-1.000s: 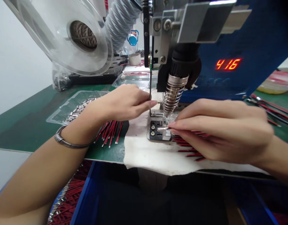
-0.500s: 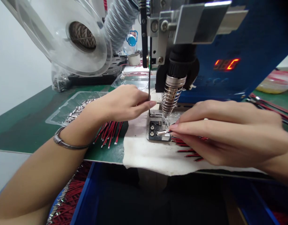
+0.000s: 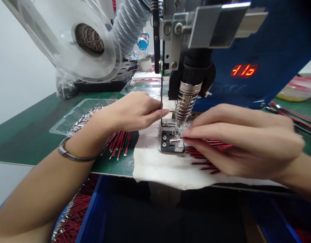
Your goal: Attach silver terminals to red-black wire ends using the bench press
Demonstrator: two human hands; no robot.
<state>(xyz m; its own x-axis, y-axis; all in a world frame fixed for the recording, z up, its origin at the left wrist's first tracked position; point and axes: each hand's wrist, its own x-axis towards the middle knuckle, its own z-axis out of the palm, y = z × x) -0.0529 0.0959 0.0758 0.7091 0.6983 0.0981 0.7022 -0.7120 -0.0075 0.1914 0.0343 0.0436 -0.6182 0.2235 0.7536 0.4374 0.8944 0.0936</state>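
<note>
My right hand pinches a small, slim silver metal part by its right end. The part's free end points left, over the black fixture block with its screws. Whether wires run from it into my fingers cannot be made out. Above the part, the soldering machine's spring-wrapped tip points down. My left hand is closed beside the thin upright metal rod, thumb and forefinger by its lower end; what they hold, if anything, is hidden. Red-and-black wires lie beneath my right hand.
A clear tray of small metal parts and more red wires lie left. Beneath the fixture is a white cloth. A blue machine housing with a red display and a clear fume hood flank the workspace. Below sits a blue bin.
My right hand has shifted slightly, and the silver part now lies more level over the fixture. The red display reads differently. My left hand has not visibly moved.
</note>
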